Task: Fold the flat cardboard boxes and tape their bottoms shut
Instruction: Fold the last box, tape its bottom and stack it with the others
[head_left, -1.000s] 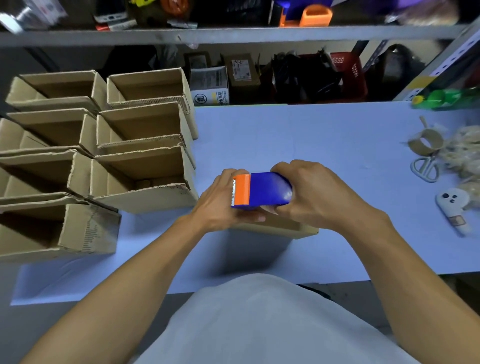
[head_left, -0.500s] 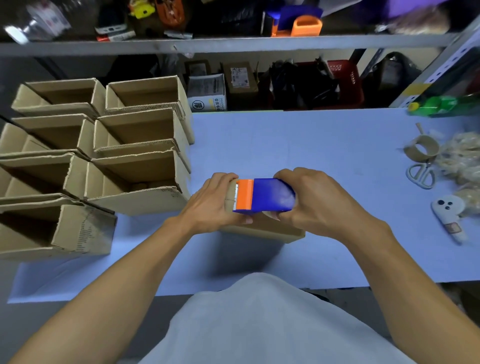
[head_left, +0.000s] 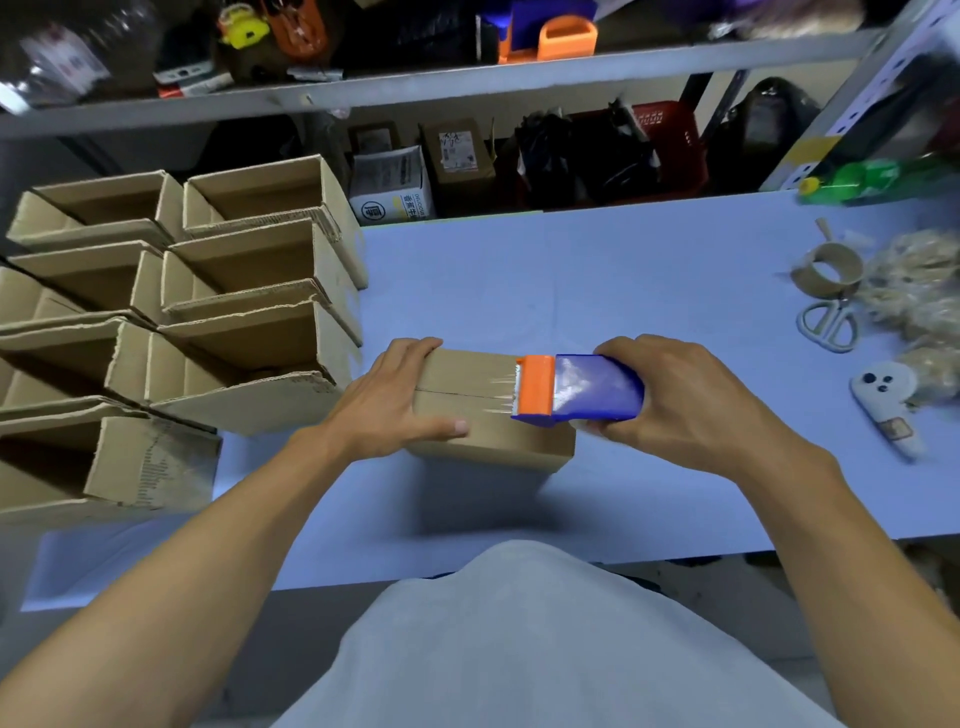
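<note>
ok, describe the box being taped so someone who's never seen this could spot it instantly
Start at the blue table; finished open boxes crowd its left side. The box being taped stands alone near the front edge, between both hands. Unlike its neighbours, its closed flaps face up, and a blue-and-orange tape dispenser rests on it.

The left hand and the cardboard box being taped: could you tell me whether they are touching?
Touching. The head view shows the left hand gripping the left end of the cardboard box, fingers over its far edge and thumb lying along its near edge.
</note>
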